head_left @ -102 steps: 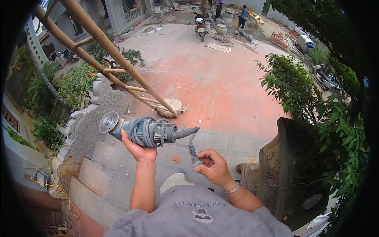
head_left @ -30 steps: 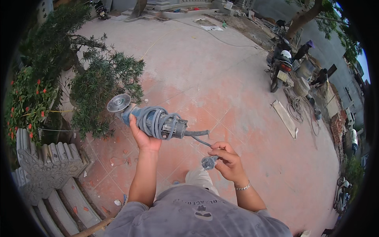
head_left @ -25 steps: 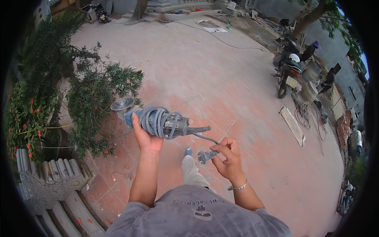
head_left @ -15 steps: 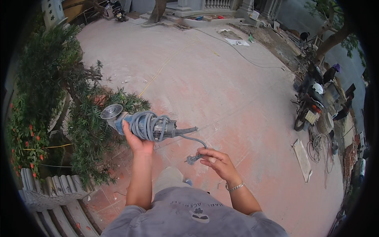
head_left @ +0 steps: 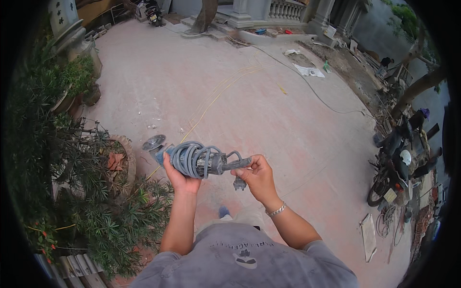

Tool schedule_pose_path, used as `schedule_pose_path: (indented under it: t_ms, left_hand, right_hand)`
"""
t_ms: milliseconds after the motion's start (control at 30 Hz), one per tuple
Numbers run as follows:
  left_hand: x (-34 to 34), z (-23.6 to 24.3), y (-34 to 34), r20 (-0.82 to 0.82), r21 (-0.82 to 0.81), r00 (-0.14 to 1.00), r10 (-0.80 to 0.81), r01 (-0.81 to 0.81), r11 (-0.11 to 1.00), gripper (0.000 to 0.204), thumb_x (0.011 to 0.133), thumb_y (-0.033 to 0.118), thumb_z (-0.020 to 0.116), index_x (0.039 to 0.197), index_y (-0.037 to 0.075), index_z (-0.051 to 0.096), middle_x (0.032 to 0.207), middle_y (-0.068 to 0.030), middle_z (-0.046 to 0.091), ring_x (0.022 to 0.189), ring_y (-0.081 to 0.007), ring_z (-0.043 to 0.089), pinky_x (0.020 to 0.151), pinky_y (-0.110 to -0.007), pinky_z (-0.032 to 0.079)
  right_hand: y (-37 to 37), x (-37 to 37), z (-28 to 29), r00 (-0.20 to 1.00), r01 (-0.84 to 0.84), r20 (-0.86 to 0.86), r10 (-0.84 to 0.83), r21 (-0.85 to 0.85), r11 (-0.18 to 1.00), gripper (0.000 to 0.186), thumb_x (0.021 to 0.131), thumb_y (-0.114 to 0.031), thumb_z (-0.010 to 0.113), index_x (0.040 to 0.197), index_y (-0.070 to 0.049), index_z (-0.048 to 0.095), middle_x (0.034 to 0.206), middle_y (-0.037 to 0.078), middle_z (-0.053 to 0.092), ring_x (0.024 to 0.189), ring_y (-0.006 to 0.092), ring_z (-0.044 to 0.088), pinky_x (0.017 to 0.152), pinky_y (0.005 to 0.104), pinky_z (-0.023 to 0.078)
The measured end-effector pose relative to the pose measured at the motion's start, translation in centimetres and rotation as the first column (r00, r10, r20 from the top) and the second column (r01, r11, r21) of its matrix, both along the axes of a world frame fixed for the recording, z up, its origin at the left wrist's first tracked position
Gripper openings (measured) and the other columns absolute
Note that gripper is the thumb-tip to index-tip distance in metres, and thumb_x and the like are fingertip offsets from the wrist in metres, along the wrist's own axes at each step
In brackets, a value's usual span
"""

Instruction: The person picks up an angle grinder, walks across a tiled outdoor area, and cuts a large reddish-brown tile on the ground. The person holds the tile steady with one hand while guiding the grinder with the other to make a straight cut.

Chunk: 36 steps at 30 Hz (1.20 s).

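Observation:
My left hand [head_left: 181, 179] is wrapped round the blue-and-dark body of an angle grinder [head_left: 210, 163] from below, holding it out in front of me. The grinder's round disc [head_left: 154, 142] points to the left. Its grey power cord [head_left: 188, 157] is wound in several loops round the body. At the rear end, my right hand [head_left: 260, 179] pinches the cord close beside the stiff cord sleeve [head_left: 237, 164]. From these fingers a dusty grey plug [head_left: 239, 183] hangs down. The exact grip of the right fingertips is partly hidden.
Leafy shrubs [head_left: 115, 230] and a round planter [head_left: 128, 163] stand at the left. A yellow line [head_left: 210, 106] and a dark cable [head_left: 312, 89] cross the dusty paving. Motorbikes [head_left: 384, 180], coiled cable [head_left: 385, 222] and a pale board [head_left: 368, 237] are at the right.
My right hand has moved up and in, bringing the plug end of the cord against the grinder's rear. The left hand still holds the grinder. The whole view has shifted across the yard.

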State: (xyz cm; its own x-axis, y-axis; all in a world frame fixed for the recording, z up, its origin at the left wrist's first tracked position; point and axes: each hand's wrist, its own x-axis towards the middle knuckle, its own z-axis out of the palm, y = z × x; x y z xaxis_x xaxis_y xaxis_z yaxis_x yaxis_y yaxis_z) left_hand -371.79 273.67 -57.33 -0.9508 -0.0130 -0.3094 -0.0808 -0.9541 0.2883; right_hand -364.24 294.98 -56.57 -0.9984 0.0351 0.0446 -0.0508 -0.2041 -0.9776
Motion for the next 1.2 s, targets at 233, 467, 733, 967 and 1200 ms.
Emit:
schedule_pose_path:
  t_ms: [233,467,733,967,1200]
  left_hand:
    - [-23.7,-1.4,1.4,-0.026,-0.063,0.999,-0.040,0.038,0.997,0.063,0.102,0.062,0.044,0.119,0.006,0.067,0.113,-0.0139,0.074,0.103,-0.0317,0.072,0.095,-0.050,0.059]
    - [-51.4,-3.4,-0.1,0.017,-0.141,1.000,0.000,0.003,0.990,0.060,0.100,0.061,0.047,0.117,0.007,0.068,0.111,-0.0144,0.075,0.100,-0.0329,0.072,0.093,-0.051,0.059]
    - [-75.6,-3.1,-10.0,0.080,-0.159,0.972,0.222,-0.208,0.965,0.057,0.097,0.063,0.051,0.109,0.010,0.070,0.101,-0.0117,0.075,0.090,-0.0314,0.073,0.085,-0.051,0.061]
    - [-101.8,-7.0,-19.5,0.179,-0.169,0.950,0.257,-0.227,0.959,0.051,0.100,0.057,0.047,0.110,0.011,0.067,0.103,-0.0110,0.074,0.090,-0.0310,0.072,0.082,-0.050,0.061]
    - [-127.4,-1.8,-27.0,-0.085,-0.024,0.968,0.236,-0.238,0.971,0.042,0.102,0.050,0.049,0.108,0.014,0.070,0.102,-0.0042,0.073,0.094,-0.0242,0.069,0.087,-0.048,0.059]
  right_hand:
    - [1.5,-25.0,-3.2,0.969,0.014,0.249,0.006,-0.078,0.997,0.052,0.101,-0.015,0.068,0.145,-0.008,0.043,0.116,0.010,0.065,0.093,0.0211,0.073,0.072,0.0307,0.061]
    - [1.2,-54.3,-2.3,0.856,-0.280,0.352,0.380,-0.303,0.911,0.055,0.103,-0.023,0.067,0.150,-0.011,0.042,0.122,0.011,0.065,0.095,0.0211,0.073,0.079,0.0347,0.063]
    - [-2.9,-86.1,-1.4,0.509,-0.641,0.199,0.838,-0.562,0.523,0.064,0.095,0.000,0.067,0.152,-0.003,0.038,0.145,0.014,0.055,0.122,0.0166,0.062,0.094,0.0271,0.057]
    - [-13.7,-117.2,-4.9,0.784,-0.620,0.215,0.582,0.317,0.718,0.015,0.104,-0.014,0.056,0.114,-0.005,0.062,0.088,0.005,0.074,0.072,0.0109,0.069,0.061,0.0264,0.054]
    - [-21.0,-143.7,-3.8,0.763,-0.251,0.533,0.367,-0.278,0.927,0.030,0.109,-0.035,0.052,0.098,-0.009,0.062,0.063,-0.002,0.058,0.052,0.0099,0.053,0.047,0.0271,0.041]
